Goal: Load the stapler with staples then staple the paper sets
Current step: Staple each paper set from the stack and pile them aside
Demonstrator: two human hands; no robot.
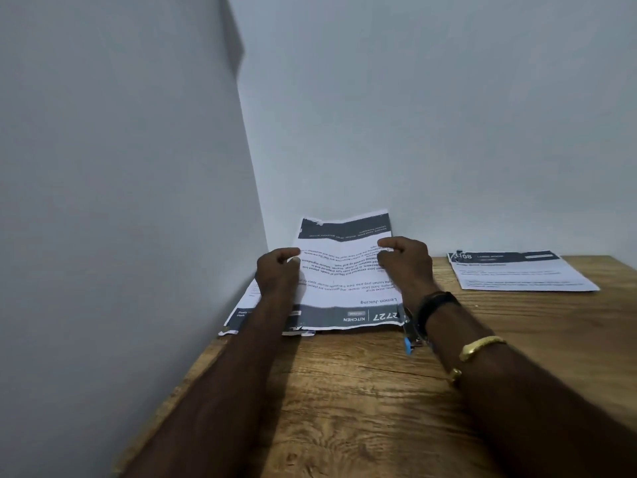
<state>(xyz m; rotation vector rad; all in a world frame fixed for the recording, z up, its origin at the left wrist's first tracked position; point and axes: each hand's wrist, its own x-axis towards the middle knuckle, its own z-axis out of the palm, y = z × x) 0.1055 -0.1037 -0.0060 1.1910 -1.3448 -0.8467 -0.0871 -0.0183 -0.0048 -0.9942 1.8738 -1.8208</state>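
Left hand: your fingers are curled; thumb and forefinger are closed on the left edge of the top sheet of the paper set.
Right hand: your fingers are curled here too; thumb and forefinger nip the same sheet near its right edge.
Paper set, position: it lies in the far left corner of the table, where the two walls meet.
Paper set, condition: the print reads away from you, with the heading "Lemon Juicing" and a dark band marked "KITCHEN" at the near edge. The far end bends up against the back wall. The near edge is ragged, and lower sheets fan out to the left beneath your left forearm.
Stapler: it sits on the table just beside the near right corner of the paper set and is largely hidden under your right wrist. A metal body and a blue part show. I cannot tell whether it is open or loaded.
Second paper set: it lies flat on the table, well apart to the right and close to the back wall, with its dark header band towards the wall.
Wrist items: a black band is on your right wrist, and a gold bangle sits further up that forearm.
Table: it has a wood-grain top, and its left edge runs along the left wall.
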